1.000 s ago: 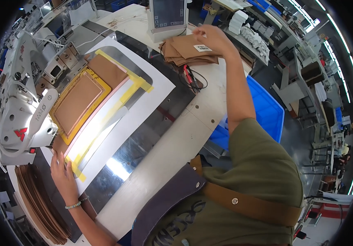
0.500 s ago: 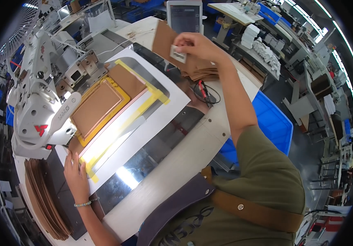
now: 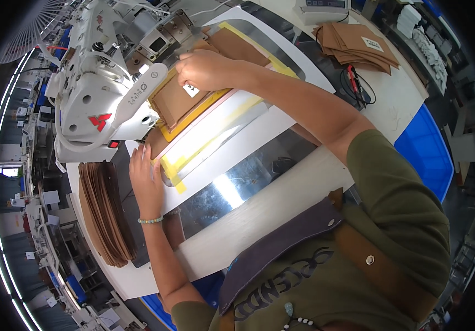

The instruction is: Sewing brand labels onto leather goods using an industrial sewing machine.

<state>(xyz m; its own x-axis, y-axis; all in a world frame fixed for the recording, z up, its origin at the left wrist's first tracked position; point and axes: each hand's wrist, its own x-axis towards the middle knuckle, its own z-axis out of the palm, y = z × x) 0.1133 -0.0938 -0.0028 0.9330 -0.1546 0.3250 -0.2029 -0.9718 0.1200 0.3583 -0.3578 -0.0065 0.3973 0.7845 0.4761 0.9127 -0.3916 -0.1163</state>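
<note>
My right hand (image 3: 207, 70) is over the brown panel (image 3: 171, 106) inside the yellow-edged clamp frame (image 3: 196, 118). Its fingers are curled, and a small white label with dark print (image 3: 191, 90) sticks out beneath them. The fingertips are partly hidden, as is the part of the panel under the hand. My left hand (image 3: 148, 179) lies with fingers extended on the near left corner of the clear template with yellow tape (image 3: 178, 165), beside a brown piece. The sewing machine head (image 3: 102, 99) stands just behind the frame, its lamp lit.
A tall row of brown panels (image 3: 105, 215) stands left of my left forearm. More brown panels (image 3: 353, 41) lie at the far right, the top one bearing a white label. Red-handled snips (image 3: 353, 79) and a black cord rest nearby. A blue bin (image 3: 425, 154) sits beyond the table's right edge.
My right hand has moved left from the far pile to the clamp frame, and a white label now shows there. The brown panel raised at the pile lies flat. My left hand stays at the template corner.
</note>
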